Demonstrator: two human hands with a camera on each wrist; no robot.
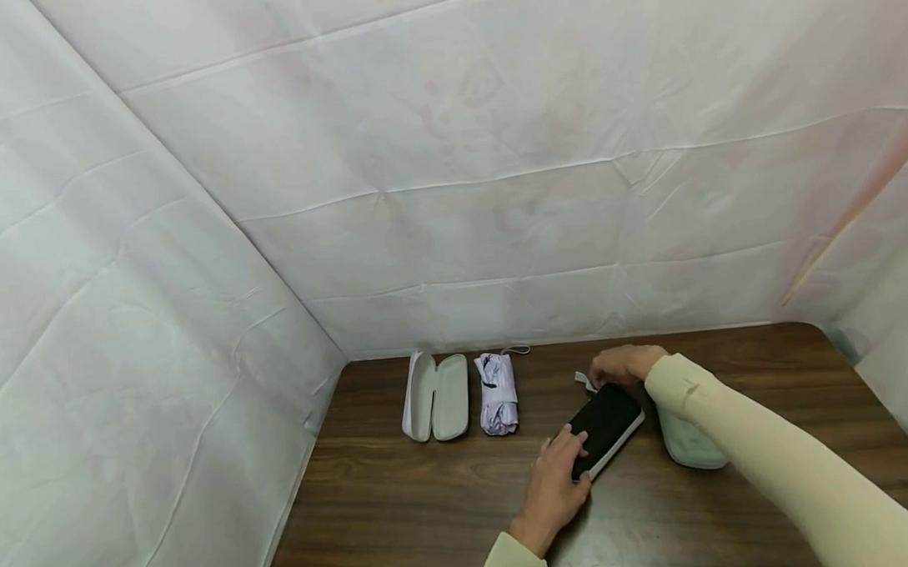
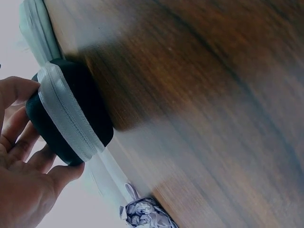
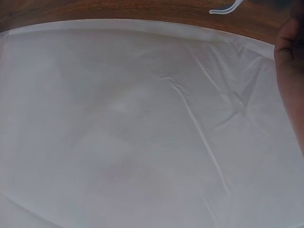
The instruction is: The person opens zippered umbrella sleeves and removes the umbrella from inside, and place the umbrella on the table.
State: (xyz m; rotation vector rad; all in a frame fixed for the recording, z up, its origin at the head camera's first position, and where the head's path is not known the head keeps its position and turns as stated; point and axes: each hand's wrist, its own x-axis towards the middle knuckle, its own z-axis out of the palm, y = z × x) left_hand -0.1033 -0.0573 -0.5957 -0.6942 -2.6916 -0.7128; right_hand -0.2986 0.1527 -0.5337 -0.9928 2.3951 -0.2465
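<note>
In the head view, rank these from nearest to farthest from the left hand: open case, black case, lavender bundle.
From the left hand:
1. Black case: in its grip, on its right.
2. Lavender bundle: ahead and to its left.
3. Open case: farther left, beyond the bundle.
</note>
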